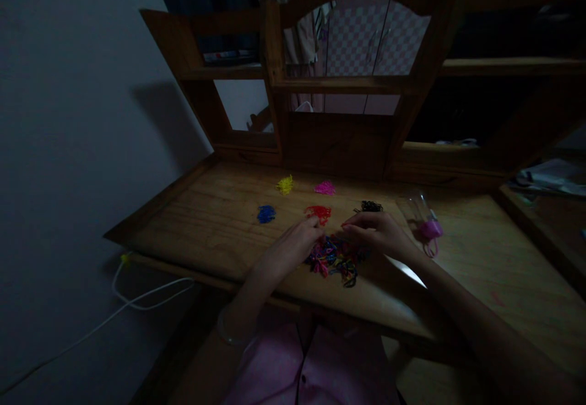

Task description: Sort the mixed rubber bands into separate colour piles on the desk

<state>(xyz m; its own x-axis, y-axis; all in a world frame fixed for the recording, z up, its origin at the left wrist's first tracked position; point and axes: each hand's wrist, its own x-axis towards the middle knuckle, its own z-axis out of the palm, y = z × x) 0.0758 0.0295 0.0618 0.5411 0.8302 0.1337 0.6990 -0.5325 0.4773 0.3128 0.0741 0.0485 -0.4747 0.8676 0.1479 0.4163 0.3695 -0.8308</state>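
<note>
A mixed heap of thin coloured loops that look like rubber bands (333, 260) lies on the wooden desk in front of me. My left hand (304, 237) reaches between this heap and a small red pile (319, 213). Its fingers are drawn together, and what they hold, if anything, is hidden. To the right, my right hand (378, 232) is closed in a pinch above the heap, with a bit of red rubber band (343, 225) at its fingertips. Separate piles lie farther back: blue (266, 213), yellow (284, 184), pink (325, 188) and black (368, 207).
A clear bottle with a pink cap (430, 229) lies right of my right hand. The desk's wooden shelf unit (336, 146) rises behind the piles. A white cable (132, 303) hangs by the left edge. Papers (556, 176) lie at the far right.
</note>
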